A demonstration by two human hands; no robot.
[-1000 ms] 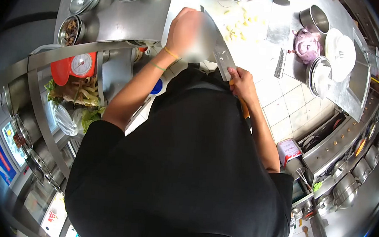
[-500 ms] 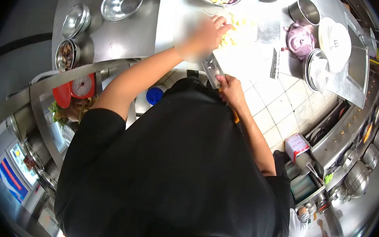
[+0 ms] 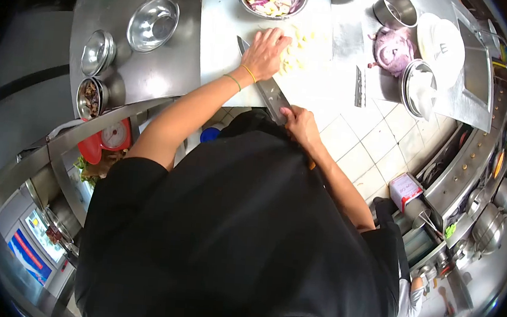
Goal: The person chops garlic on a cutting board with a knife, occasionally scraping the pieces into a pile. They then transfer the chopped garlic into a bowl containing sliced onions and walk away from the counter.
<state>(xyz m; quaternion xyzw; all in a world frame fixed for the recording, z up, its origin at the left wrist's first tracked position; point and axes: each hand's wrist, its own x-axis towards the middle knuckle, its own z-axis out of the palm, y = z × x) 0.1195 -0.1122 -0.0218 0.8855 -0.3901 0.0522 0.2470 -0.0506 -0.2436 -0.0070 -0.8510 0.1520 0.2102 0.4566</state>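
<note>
My right hand (image 3: 301, 127) is wrapped round the handle of a broad kitchen knife (image 3: 273, 96). Its blade slants up and to the left across the near part of the white cutting board (image 3: 219, 30). My left hand (image 3: 264, 54) lies over the blade with its fingers stretched out and apart, and hides the middle of it. Its fingertips are beside a scatter of pale yellow chopped pieces (image 3: 298, 47) on the board. Beyond them stands a metal bowl (image 3: 241, 5) holding sliced red onion and more pale yellow pieces.
Steel bowls (image 3: 139, 24) stand on the left counter, along with a container of dark brown pieces (image 3: 91, 98). To the right are a metal pot (image 3: 390, 13), a purple bundle (image 3: 393, 53), white lids (image 3: 443, 51) and a serrated strip (image 3: 360, 86). A co-worker (image 3: 408, 308) is at lower right.
The view has shifted slightly, showing more of the onion bowl. My left hand has moved a little with its fingers by the pale pieces, and the knife blade now shows beyond it.
</note>
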